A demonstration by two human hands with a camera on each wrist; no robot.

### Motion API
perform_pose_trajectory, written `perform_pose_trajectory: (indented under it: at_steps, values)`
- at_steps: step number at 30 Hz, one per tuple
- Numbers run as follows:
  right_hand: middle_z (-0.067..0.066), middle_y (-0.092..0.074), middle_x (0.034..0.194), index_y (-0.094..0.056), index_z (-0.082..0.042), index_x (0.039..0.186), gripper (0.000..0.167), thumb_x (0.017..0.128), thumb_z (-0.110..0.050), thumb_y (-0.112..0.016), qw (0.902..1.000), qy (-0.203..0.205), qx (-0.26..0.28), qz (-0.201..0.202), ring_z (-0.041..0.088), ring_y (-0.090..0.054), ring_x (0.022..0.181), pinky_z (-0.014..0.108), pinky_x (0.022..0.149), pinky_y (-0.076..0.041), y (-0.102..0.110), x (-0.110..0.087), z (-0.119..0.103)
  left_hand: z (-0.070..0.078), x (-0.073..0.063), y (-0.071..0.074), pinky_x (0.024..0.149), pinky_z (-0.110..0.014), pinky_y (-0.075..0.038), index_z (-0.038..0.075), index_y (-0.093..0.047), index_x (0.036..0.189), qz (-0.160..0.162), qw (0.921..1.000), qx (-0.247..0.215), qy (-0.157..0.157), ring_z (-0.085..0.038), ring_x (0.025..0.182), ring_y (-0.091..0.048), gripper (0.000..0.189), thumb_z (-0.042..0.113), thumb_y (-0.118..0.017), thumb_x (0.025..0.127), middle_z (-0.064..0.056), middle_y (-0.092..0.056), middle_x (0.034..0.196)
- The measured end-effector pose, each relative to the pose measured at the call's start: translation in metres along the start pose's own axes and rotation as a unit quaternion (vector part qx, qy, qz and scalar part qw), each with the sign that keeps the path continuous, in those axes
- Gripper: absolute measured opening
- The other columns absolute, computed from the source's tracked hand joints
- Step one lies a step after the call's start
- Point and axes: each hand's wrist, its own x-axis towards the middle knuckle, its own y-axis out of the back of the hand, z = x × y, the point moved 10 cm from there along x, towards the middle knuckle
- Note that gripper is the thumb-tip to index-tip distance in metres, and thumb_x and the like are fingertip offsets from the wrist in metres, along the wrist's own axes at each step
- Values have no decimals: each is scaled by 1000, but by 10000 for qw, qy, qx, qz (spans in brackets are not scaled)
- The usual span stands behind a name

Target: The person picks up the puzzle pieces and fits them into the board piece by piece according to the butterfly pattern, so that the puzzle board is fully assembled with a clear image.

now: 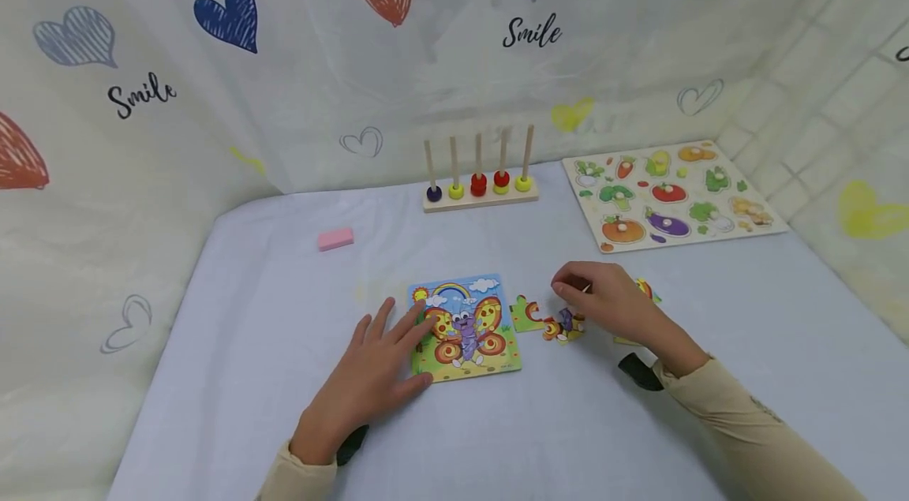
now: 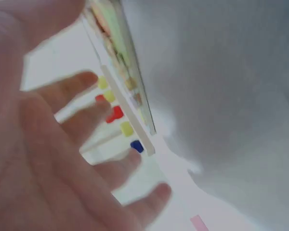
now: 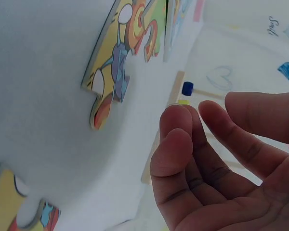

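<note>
A square butterfly puzzle board (image 1: 467, 359) lies on the table, its picture facing up. My left hand (image 1: 376, 367) lies at its left side with fingers spread, fingertips overlapping the board. The left wrist view shows that hand's straight fingers (image 2: 82, 118) beside the board's edge. Right of the board are a green jigsaw piece (image 1: 524, 315) and a piece with a purple body part (image 1: 566, 325). My right hand (image 1: 611, 300) hovers by them, fingers loosely bent. Nothing is between its fingers (image 3: 171, 149) in the right wrist view. More pieces (image 1: 646, 289) lie partly hidden behind that hand.
At the back stands a wooden bead-peg counter (image 1: 483, 201) with coloured beads. A vegetable puzzle board (image 1: 675, 197) lies at the back right. A pink eraser-like block (image 1: 335, 239) sits at the back left. A curtain printed with hearts (image 1: 298, 106) hangs behind the white-covered table.
</note>
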Motion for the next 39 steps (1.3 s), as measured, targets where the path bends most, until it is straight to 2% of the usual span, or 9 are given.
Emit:
perform_pose_trajectory:
  at_steps: [4,7,11,16,23,30,34,39]
  values:
    - [3,-73,92,-77,-4,107,11,105,-11,-69,9999,-32,-91,119,17,-62,80,30,67,-54,9,-5,5,18,11,-2,123,-68,-20,22,-56,158,-1,9973,-203,-706,-45,161,-15,63,44,-71,102,1,-40,171]
    - [2,-73,94,-77,-4,108,12,106,-12,-69,9999,-10,-126,112,17,-63,83,30,71,-55,12,-7,7,24,16,-5,124,-68,-18,23,-58,156,-57,9958,-212,-887,-45,161,-15,60,45,-69,102,2,-45,168]
    - [2,-73,96,-78,-5,109,13,107,-14,-68,9997,-27,-209,122,17,-63,84,31,73,-56,18,-10,10,23,20,-9,124,-67,-18,26,-58,157,-178,9968,-78,-781,-45,161,-17,59,47,-68,102,3,-47,166]
    - [4,-72,97,-77,-4,112,17,108,-18,-68,9993,-247,-219,181,18,-64,83,30,68,-56,28,-15,18,24,21,-9,124,-68,-17,27,-58,158,-286,9974,-47,-667,-45,160,-19,57,46,-65,105,4,-45,167]
    - [8,-73,99,-76,-3,114,22,109,-21,-66,9985,-433,-214,276,22,-65,85,29,68,-57,43,-20,28,27,23,-9,123,-67,-21,25,-61,154,-241,9973,347,-600,-44,156,-29,53,44,-67,105,2,-48,165]
    - [9,-74,98,-76,-1,117,25,110,-22,-64,9975,-447,-274,481,25,-67,86,28,69,-56,59,-28,35,30,27,-11,123,-69,-18,26,-61,155,-244,9964,605,-540,-43,159,-22,55,51,-62,106,2,-47,166]
    - [9,-75,98,-75,-1,118,25,110,-22,-64,9964,-520,-349,564,27,-68,87,29,67,-55,68,-31,41,30,26,-8,123,-70,-18,27,-60,155,-224,9965,616,-512,-45,160,-19,55,50,-64,106,0,-49,165]
    - [10,-74,101,-75,-1,119,24,110,-21,-64,9950,-576,-467,665,28,-67,87,30,63,-54,79,-35,50,29,24,-5,122,-71,-21,26,-60,155,-159,9968,530,-582,-50,157,-23,52,44,-66,106,-4,-50,163]
